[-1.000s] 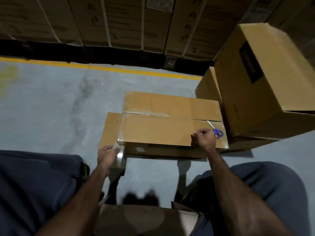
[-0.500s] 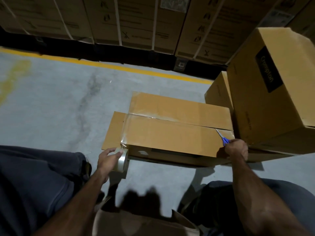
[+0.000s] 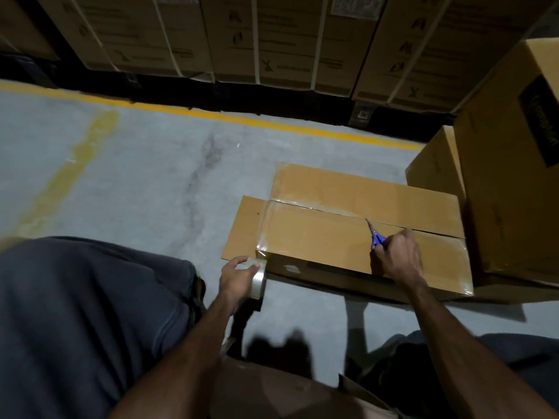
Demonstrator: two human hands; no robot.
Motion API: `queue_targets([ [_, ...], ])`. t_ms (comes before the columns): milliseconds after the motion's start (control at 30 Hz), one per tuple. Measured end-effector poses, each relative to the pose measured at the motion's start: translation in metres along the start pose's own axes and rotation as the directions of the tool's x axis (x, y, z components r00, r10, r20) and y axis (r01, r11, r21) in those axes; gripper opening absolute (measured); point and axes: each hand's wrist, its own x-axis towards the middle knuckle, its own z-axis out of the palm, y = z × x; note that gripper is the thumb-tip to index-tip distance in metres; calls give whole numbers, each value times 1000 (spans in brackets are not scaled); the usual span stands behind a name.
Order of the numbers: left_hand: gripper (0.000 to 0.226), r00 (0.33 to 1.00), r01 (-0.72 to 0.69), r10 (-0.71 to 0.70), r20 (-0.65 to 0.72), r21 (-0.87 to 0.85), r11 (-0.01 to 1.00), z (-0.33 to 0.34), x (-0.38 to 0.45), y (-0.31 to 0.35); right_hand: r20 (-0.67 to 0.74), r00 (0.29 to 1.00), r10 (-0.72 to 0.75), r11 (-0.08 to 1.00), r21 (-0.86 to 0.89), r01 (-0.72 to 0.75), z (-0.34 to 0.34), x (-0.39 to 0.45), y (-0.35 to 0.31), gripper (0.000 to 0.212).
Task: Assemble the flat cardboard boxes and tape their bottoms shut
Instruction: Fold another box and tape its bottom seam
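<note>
A brown cardboard box (image 3: 348, 240) lies on the grey floor with its flaps closed upward and clear tape along the middle seam. My left hand (image 3: 237, 278) holds a roll of clear tape (image 3: 259, 281) at the box's near left corner, with a strip of tape running up onto the box. My right hand (image 3: 397, 257) rests above the box top and grips blue-handled scissors (image 3: 375, 234), blades pointing toward the seam.
Assembled boxes (image 3: 511, 182) are stacked right against the taped box. Strapped cartons (image 3: 272, 40) line the back behind a yellow floor line (image 3: 211, 114). A cardboard piece (image 3: 287, 391) lies between my knees (image 3: 90, 313).
My right hand took the scissors off the box's right end and carried them leftward over the top. The left hand stayed at the corner with the tape roll. The view shifted left.
</note>
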Motion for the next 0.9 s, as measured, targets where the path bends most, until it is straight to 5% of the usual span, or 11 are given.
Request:
queue_targets([
  [100, 39, 1000, -12, 12, 26, -13, 1000, -3, -4, 3, 157, 982, -106, 944, 325, 49, 10, -13, -43, 24],
  [167, 38, 999, -5, 6, 38, -18, 1000, -5, -5, 6, 323, 907, -269, 894, 434, 110, 17, -29, -82, 24],
  [300, 31, 1000, -1, 1, 18, -16, 1000, -9, -6, 8, 613, 666, -424, 879, 457, 138, 28, -52, -135, 33],
  [400, 27, 1000, 15, -15, 21, -42, 999, -11, -7, 7, 709, 568, -418, 896, 426, 128, 33, -52, -135, 32],
  [567, 27, 997, 71, -69, 43, -58, 996, -11, -6, 8, 753, 547, -366, 915, 397, 65, 38, -49, -122, 50],
  [700, 27, 996, 81, -75, 58, -107, 991, -10, -8, 9, 791, 494, -360, 930, 344, 127, 41, -49, -128, 45],
  [900, 26, 986, 137, -122, 114, -141, 980, -13, -5, 4, 821, 474, -320, 930, 369, -10, 45, -50, -140, 47],
])
